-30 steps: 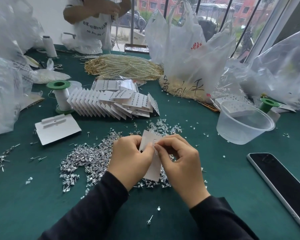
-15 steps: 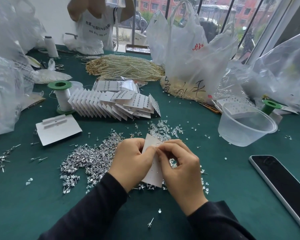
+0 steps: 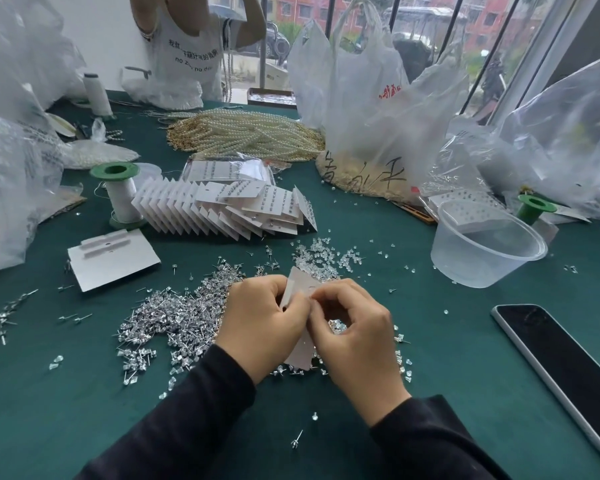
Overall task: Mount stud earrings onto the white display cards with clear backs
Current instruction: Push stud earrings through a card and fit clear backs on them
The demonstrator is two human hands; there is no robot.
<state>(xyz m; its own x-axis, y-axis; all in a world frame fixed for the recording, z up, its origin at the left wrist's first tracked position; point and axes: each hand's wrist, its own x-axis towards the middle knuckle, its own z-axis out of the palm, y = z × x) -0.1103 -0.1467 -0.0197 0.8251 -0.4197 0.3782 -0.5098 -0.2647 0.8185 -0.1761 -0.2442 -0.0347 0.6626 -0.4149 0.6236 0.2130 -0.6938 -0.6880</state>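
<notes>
A white display card (image 3: 300, 351) stands nearly upright between my hands over the green table. My left hand (image 3: 262, 325) grips the card's left edge. My right hand (image 3: 355, 337) pinches at the card's upper part with thumb and forefinger; whatever sits between those fingertips is too small to see. A heap of silver stud earrings (image 3: 177, 317) lies to the left of my hands. Clear backs (image 3: 321, 259) are scattered just beyond the card. A fanned stack of filled cards (image 3: 229, 207) lies farther back.
A clear plastic bowl (image 3: 487, 245) and a phone (image 3: 561, 368) sit at the right. A flat pile of blank cards (image 3: 113, 259) and a green-capped spool (image 3: 120, 195) are at the left. Pearl strands (image 3: 246, 135) and plastic bags (image 3: 371, 109) crowd the back, where another person sits.
My hands and the card stay in nearly the same place, with my right fingers shifting slightly on the card. The person across the table has raised both arms.
</notes>
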